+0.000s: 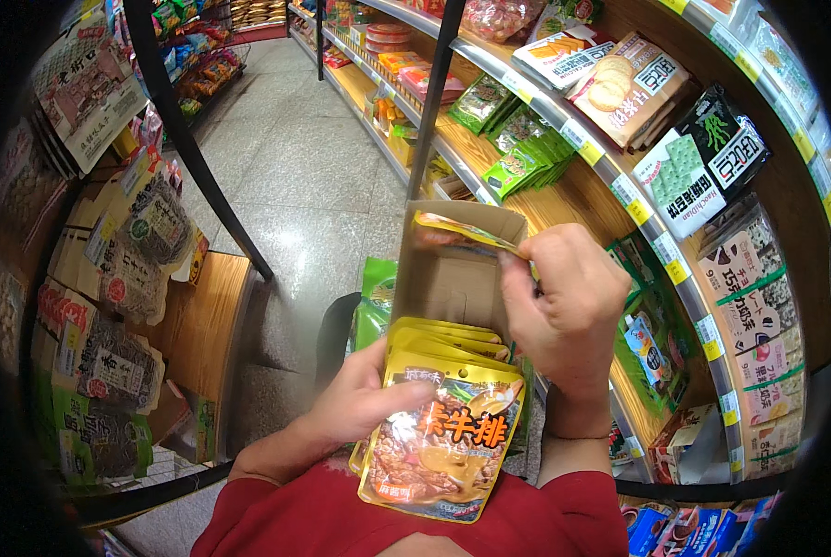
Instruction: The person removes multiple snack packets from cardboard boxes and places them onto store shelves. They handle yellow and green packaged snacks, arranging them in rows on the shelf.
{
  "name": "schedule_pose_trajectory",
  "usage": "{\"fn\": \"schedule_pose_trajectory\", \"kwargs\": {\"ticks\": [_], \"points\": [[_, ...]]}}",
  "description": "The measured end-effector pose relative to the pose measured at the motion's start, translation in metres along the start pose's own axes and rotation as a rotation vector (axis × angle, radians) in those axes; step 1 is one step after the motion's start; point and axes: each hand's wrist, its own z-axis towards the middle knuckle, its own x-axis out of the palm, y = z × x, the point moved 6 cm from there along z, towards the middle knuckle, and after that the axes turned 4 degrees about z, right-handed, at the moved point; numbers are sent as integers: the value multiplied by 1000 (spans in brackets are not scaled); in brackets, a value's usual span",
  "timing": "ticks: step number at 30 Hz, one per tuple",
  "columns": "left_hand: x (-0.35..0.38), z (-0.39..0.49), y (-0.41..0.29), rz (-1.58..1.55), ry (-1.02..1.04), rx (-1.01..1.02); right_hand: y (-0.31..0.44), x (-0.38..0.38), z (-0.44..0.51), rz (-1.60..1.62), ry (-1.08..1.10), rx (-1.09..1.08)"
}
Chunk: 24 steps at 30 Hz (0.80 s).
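Observation:
My left hand (377, 393) grips a stack of yellow snack pouches (450, 432) in front of my chest, its thumb lying on the top pouch. Beyond the stack is a cardboard box (405, 278), open towards me, with its brown inside showing. A single yellow pouch (457, 226), seen nearly edge on, stands at the far end of the box; my right hand (569, 299) pinches its right end between thumb and fingers. Green snack packets (377, 299) show to the left of the box, partly hidden by it.
Wooden shelves (562, 209) with packaged biscuits (628, 90) and green packets (530, 163) curve along my right. To the left, a lower wooden shelf (203, 313) stands beside bagged seeds (119, 369). A dark metal post (433, 104) rises past the box. A tiled aisle (283, 139) runs ahead.

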Motion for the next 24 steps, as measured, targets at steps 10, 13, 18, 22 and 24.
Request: {"fn": "schedule_pose_trajectory", "kwargs": {"ticks": [10,13,18,22,24], "points": [[-2,-1,4,-12,18,-13,-13,5,-2,217,83,180],[-1,-1,4,-13,54,-16,-24,-6,-5,336,79,350],[3,-1,4,-76,110,14,-31,-22,-8,531,-29,508],[4,-1,3,-161,113,46,-32,-36,-12,556,-170,431],[3,-2,3,-141,123,47,-39,-29,-14,576,-61,460]]}}
